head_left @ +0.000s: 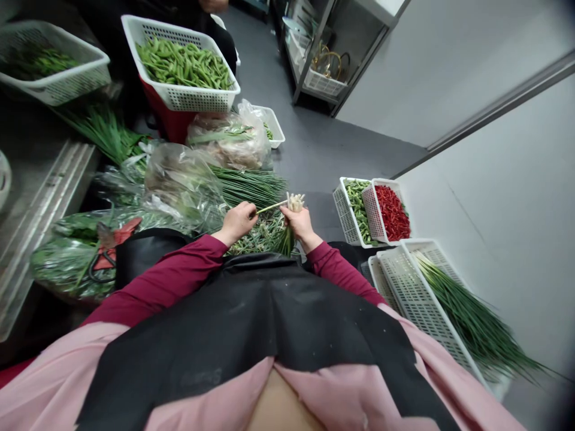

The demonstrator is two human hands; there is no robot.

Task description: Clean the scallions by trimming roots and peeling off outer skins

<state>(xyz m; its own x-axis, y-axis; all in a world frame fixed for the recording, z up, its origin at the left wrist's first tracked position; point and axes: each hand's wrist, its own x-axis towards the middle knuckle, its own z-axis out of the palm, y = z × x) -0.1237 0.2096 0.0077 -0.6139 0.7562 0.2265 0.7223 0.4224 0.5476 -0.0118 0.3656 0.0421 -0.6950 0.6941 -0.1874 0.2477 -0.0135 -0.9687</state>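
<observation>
My right hand (298,222) is closed round a bunch of scallions (295,202), white root ends up and green leaves hanging below the fist. To its left, my left hand (239,222) pinches a single scallion (268,208), whose pale end reaches across to the bunch at my right thumb. Beneath both hands lies a heap of green trimmings (258,235). Just beyond them, a pile of loose long scallions (247,187) rests beside clear plastic bags (182,179) of greens. The fingertips of my left hand are partly hidden.
A white basket of green peppers (182,63) stands on something red at the back, near a seated person. On the right are baskets of red chillies (392,212) and green pods (358,206), and a long basket of scallions (467,311). Scissors (99,266) lie at left.
</observation>
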